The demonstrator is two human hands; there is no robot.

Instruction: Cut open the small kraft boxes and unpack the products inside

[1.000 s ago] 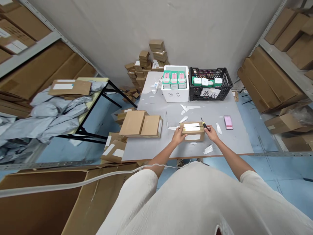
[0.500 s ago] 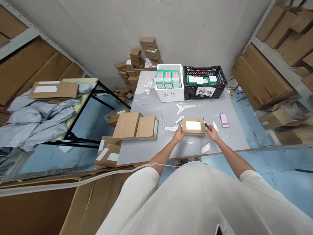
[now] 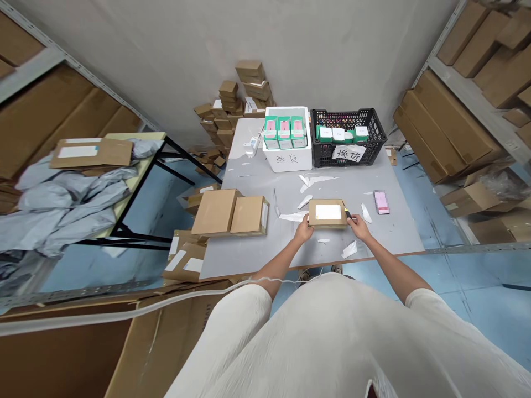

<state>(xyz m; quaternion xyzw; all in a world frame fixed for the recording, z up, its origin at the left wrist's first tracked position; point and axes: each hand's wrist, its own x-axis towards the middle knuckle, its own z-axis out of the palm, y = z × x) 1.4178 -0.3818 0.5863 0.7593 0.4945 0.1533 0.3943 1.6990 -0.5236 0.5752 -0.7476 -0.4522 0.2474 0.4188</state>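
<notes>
A flat cardboard box (image 3: pixel 327 222) with a white label on top lies on the grey table (image 3: pixel 249 257) near its front edge. My left hand (image 3: pixel 304 230) grips the box's left side, fingers partly hidden against it. At the right end of the box, my right hand (image 3: pixel 358 226) is closed around a small black-and-yellow cutter (image 3: pixel 347 213), whose tip is over the box's right edge. White paper scraps (image 3: pixel 349 250) lie around the box.
Two closed boxes (image 3: pixel 218 213) stand at the table's left. Behind are a white bin (image 3: pixel 289 162) of green-and-pink packages and a black crate (image 3: pixel 375 146). A pink item (image 3: pixel 381 203) lies right. Grey bags (image 3: pixel 45 202) cover a side table.
My right hand and the cutter have shifted slightly left, bringing the tip over the box's right edge. My left hand has moved slightly down along the box's left side.
</notes>
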